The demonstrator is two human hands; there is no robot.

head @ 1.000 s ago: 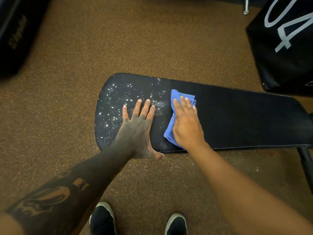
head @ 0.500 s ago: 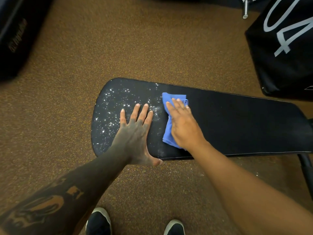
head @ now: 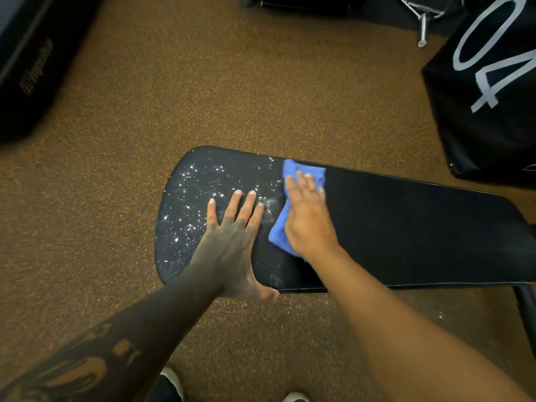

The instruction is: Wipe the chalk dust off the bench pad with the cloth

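A long black bench pad (head: pixel 406 227) lies across the view. White chalk dust (head: pixel 197 198) speckles its rounded left end; the part right of the cloth looks dark and clean. My right hand (head: pixel 307 219) presses flat on a blue cloth (head: pixel 278 227) near the pad's middle, at the edge of the dusty zone. My left hand (head: pixel 232 236) lies flat on the pad with fingers spread, just left of the cloth, holding nothing.
Brown speckled floor (head: pixel 203 97) surrounds the bench. A black block with white digits (head: pixel 493 82) stands at the upper right, another black pad (head: pixel 29 68) at the upper left. A bench leg (head: pixel 528 309) drops at the right. My shoes (head: pixel 171 384) show at the bottom.
My right hand has slid the cloth a little toward the pad's far edge. My left hand stays planted on the pad. The camera view shifted slightly.
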